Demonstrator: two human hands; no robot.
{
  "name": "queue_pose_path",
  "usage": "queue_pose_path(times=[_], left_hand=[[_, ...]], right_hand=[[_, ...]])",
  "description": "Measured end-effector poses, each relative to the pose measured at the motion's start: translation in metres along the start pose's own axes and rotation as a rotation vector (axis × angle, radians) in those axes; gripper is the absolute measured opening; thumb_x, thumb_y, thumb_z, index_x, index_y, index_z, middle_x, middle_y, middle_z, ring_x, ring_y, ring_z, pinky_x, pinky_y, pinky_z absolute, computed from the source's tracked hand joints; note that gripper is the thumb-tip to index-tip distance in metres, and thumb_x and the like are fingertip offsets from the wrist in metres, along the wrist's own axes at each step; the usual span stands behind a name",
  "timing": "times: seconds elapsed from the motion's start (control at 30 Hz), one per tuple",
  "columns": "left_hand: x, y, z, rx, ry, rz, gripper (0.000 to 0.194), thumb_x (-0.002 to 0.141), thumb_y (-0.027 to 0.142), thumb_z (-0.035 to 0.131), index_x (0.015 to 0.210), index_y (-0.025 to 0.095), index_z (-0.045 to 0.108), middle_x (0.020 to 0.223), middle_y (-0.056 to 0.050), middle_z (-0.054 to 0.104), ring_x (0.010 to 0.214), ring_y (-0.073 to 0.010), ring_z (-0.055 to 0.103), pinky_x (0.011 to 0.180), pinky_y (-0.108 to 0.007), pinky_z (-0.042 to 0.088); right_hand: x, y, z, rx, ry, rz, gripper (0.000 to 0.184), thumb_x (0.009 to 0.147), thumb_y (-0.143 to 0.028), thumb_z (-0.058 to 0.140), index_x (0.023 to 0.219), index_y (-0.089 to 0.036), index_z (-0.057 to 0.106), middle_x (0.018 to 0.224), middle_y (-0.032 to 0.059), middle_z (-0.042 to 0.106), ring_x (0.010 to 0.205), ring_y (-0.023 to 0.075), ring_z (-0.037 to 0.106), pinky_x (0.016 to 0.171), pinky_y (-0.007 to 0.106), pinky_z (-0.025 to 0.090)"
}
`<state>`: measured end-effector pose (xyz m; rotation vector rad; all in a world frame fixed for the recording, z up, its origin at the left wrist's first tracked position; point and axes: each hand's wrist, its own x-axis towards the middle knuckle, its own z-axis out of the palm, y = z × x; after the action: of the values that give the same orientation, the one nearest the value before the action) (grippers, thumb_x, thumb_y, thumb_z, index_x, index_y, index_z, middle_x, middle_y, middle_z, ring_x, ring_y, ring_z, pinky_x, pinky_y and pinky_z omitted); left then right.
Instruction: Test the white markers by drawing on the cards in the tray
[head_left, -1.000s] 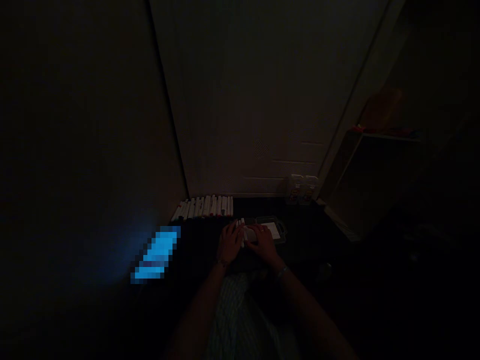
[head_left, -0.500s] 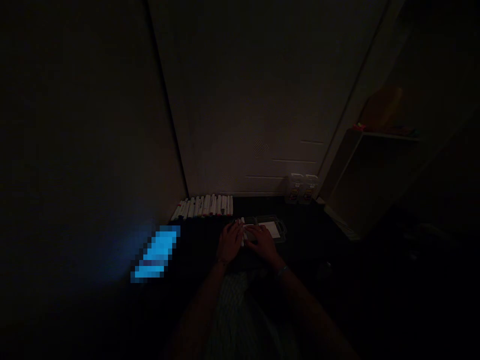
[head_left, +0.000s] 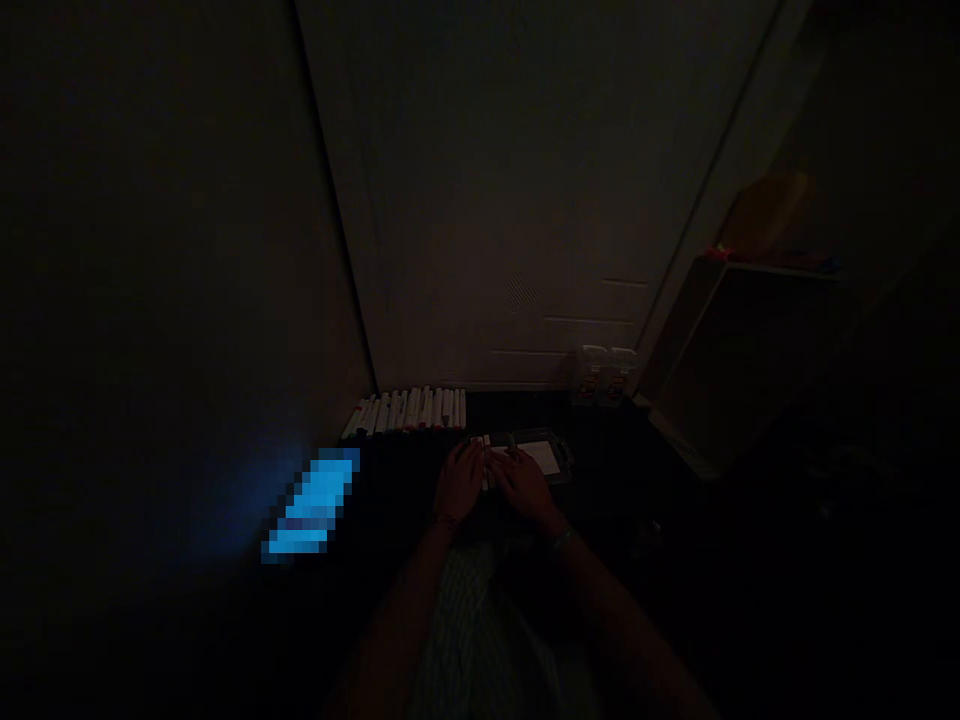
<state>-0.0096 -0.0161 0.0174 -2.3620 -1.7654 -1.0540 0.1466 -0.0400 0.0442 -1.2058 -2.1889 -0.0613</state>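
Note:
In the dim head view, my left hand (head_left: 459, 482) and my right hand (head_left: 523, 484) meet over an open clear plastic case (head_left: 564, 462) on the dark table. A few white markers (head_left: 486, 448) stick up between the hands, gripped from both sides. My left fingers are together and bent over the markers' left side. The right fingers curl in against them from the right; their tips are hard to make out. A white card (head_left: 546, 458) lies in the right part of the case, partly behind my right hand.
Several white markers (head_left: 409, 410) lie in a row at the back left. Two clear plastic containers (head_left: 604, 375) stand against the back wall. At the left glows a blurred blue screen (head_left: 311, 508). A shelf box (head_left: 720, 370) stands on the right, with a yellowish object (head_left: 769, 215) on top.
My right hand has shifted slightly and its fingers are drawn in closer to the markers, showing more of the card. My left hand stays nearly still.

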Motion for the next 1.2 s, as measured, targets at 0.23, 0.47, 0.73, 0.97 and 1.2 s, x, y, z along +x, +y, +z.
queue_pose_path(times=[0.23, 0.47, 0.73, 0.97, 1.2], left_hand=[[-0.0001, -0.0008, -0.0008, 0.01, 0.013, 0.024, 0.041, 0.091, 0.034, 0.027, 0.124, 0.023, 0.047, 0.132, 0.001, 0.047, 0.123, -0.0172, 0.035, 0.102, -0.036, 0.035], [0.0003, 0.0011, -0.0019, 0.009, 0.026, 0.018, 0.039, 0.09, 0.033, 0.03, 0.123, 0.023, 0.048, 0.131, 0.0, 0.049, 0.123, -0.0182, 0.036, 0.102, -0.038, 0.035], [0.0012, 0.0016, -0.0017, -0.005, 0.026, -0.002, 0.039, 0.09, 0.034, 0.03, 0.121, 0.023, 0.05, 0.13, 0.001, 0.049, 0.122, -0.0187, 0.037, 0.102, -0.037, 0.035], [0.0001, 0.0009, -0.0012, 0.005, 0.041, 0.015, 0.039, 0.09, 0.033, 0.029, 0.122, 0.022, 0.049, 0.129, 0.0, 0.05, 0.121, -0.0187, 0.037, 0.102, -0.038, 0.035], [0.0012, 0.0018, 0.0002, 0.0, 0.059, 0.009, 0.038, 0.089, 0.032, 0.032, 0.12, 0.023, 0.051, 0.128, -0.001, 0.052, 0.12, -0.0184, 0.039, 0.102, -0.038, 0.035]], right_hand=[[-0.0015, 0.0009, 0.0012, 0.012, 0.016, -0.006, 0.03, 0.091, -0.028, 0.039, 0.115, -0.03, 0.057, 0.121, -0.0052, 0.055, 0.113, 0.0189, 0.043, 0.098, 0.039, 0.033], [-0.0018, -0.0021, -0.0014, 0.037, 0.014, 0.009, 0.03, 0.091, -0.028, 0.04, 0.116, -0.03, 0.056, 0.117, -0.0047, 0.058, 0.114, 0.0188, 0.044, 0.097, 0.039, 0.035], [-0.0016, -0.0048, -0.0043, 0.057, 0.023, 0.021, 0.032, 0.091, -0.027, 0.039, 0.119, -0.027, 0.055, 0.11, -0.001, 0.063, 0.113, 0.019, 0.045, 0.097, 0.037, 0.034], [-0.0005, -0.0044, -0.0066, 0.021, 0.023, 0.044, 0.03, 0.09, -0.027, 0.041, 0.115, -0.026, 0.056, 0.106, 0.0029, 0.061, 0.104, 0.0207, 0.048, 0.093, 0.039, 0.034], [-0.0015, -0.0007, -0.0016, 0.003, -0.017, 0.043, 0.036, 0.087, -0.023, 0.046, 0.123, -0.028, 0.05, 0.104, 0.0034, 0.062, 0.102, 0.0214, 0.048, 0.089, 0.037, 0.036]])
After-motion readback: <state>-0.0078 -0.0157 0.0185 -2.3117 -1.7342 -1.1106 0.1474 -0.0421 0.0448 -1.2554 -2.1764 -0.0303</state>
